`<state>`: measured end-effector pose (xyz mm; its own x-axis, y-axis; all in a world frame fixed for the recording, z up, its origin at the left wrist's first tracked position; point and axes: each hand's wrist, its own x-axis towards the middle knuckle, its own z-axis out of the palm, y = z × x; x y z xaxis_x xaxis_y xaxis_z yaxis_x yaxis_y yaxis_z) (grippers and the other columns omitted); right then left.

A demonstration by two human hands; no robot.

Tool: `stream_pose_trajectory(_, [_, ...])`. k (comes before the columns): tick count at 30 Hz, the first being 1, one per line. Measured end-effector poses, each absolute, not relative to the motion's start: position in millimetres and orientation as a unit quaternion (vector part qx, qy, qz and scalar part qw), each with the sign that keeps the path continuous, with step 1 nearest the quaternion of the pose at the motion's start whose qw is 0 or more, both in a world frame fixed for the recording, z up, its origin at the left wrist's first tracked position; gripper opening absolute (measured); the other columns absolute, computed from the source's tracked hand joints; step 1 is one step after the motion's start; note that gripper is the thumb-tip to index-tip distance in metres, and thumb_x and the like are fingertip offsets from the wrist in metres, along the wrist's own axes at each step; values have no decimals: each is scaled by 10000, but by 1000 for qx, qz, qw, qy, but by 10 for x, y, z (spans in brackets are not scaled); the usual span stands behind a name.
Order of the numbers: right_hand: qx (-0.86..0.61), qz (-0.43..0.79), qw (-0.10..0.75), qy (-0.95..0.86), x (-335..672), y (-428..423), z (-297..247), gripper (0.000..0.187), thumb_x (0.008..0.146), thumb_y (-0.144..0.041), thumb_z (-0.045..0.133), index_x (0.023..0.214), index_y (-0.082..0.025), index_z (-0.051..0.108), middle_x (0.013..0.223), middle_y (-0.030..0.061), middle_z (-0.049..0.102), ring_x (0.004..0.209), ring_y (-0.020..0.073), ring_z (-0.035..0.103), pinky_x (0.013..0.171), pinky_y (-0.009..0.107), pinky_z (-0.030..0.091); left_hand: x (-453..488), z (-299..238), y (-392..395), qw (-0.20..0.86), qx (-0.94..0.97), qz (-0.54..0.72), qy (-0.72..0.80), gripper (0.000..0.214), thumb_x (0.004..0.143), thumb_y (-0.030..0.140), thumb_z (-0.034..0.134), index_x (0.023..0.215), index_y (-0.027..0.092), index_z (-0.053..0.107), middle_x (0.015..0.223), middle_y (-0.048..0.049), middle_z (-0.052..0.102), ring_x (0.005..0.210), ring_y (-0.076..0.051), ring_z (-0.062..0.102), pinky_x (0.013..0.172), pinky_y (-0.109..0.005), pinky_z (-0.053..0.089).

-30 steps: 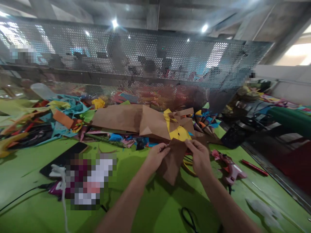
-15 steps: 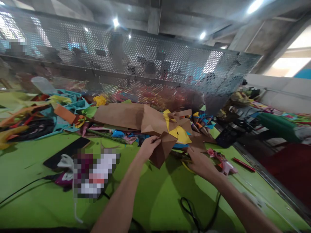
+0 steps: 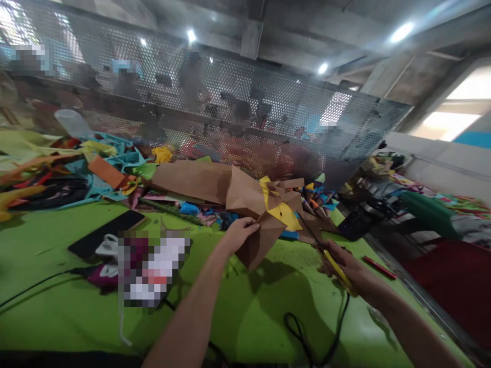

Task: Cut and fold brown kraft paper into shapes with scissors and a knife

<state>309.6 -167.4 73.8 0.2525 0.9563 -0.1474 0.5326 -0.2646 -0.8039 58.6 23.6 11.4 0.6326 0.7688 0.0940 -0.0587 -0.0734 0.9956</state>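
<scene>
My left hand (image 3: 242, 233) pinches the upper left edge of a folded piece of brown paper (image 3: 263, 240), held just over the green table (image 3: 268, 312). To the right, my right hand (image 3: 343, 266) is closed around yellow-handled scissors (image 3: 337, 271). Their dark, thin blades point up and left, apart from the paper in my left hand. Behind both hands lie larger brown paper sheets (image 3: 195, 183) and cut scraps, with a yellow paper piece (image 3: 286, 214) among them.
A dark phone (image 3: 107, 235) and a purple charger with cable (image 3: 103, 276) lie at left. Colored paper scraps (image 3: 109, 171) heap at the back left. A red pen (image 3: 379, 267) rests near the right edge. A black cable (image 3: 303, 337) loops in front; a perforated metal screen (image 3: 215, 112) stands behind.
My right hand has lifted the scissors from the table and moved right, its fingers now wrapped around the handles. My left hand still holds the brown paper in nearly the same place.
</scene>
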Motion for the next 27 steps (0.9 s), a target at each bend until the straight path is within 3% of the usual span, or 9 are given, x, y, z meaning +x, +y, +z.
stream_pose_trajectory(7, [-653, 323, 248, -639, 3020, -1694, 767, 625, 839, -640, 509, 1346, -277, 477, 918, 52, 563, 817, 230, 557, 760, 368, 506, 564, 147, 214, 612, 679, 297, 276, 275, 777, 436, 585, 728, 167, 560, 685, 23, 522, 650, -131, 455, 613, -248, 336])
stream_pose_trajectory(12, [-637, 353, 220, -649, 2955, -1656, 786, 634, 849, -660, 477, 1323, -240, 504, 968, 70, 563, 889, 242, 546, 732, 342, 493, 557, 171, 194, 592, 701, 288, 274, 275, 788, 440, 570, 732, 171, 563, 701, 14, 533, 671, -142, 464, 608, -249, 337])
stream_pose_trajectory(27, [-627, 393, 256, -621, 2860, -1605, 761, 545, 870, -647, 487, 1241, -251, 539, 892, 35, 523, 737, 150, 490, 553, 223, 406, 574, 101, 239, 515, 760, 286, 274, 214, 823, 369, 508, 749, 178, 570, 703, 9, 553, 695, -162, 497, 625, -260, 340])
